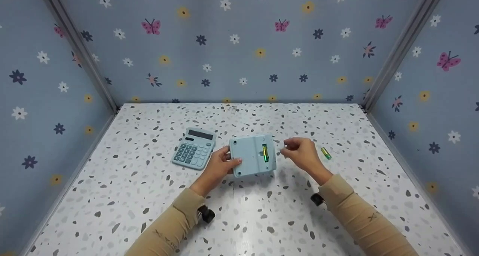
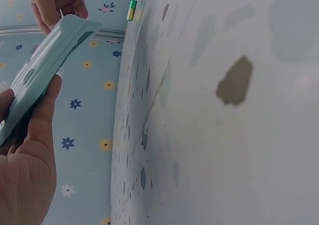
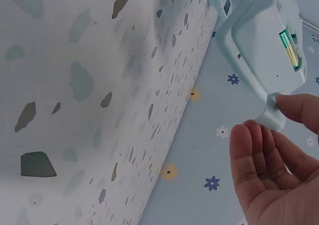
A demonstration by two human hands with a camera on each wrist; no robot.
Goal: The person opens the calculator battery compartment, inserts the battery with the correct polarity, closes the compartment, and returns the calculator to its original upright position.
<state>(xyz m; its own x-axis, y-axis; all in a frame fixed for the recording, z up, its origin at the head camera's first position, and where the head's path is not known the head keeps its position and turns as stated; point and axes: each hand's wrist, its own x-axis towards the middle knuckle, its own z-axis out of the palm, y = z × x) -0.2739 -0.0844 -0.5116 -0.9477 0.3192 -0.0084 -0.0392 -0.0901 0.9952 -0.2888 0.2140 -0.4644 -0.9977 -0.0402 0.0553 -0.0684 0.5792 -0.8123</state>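
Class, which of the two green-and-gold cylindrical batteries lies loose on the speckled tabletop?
The loose battery lies to the right of the right hand; the other battery is set into the pale-blue plastic device the left hand holds.

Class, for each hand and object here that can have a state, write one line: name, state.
Left hand: gripping the held device
Right hand: pinching the small pale piece
Held device: lifted, back showing
Battery compartment: uncovered
Inner battery: seated there
Small pale piece: apart from the table
Loose battery: lying on the table
Calculator: face up, display unreadable
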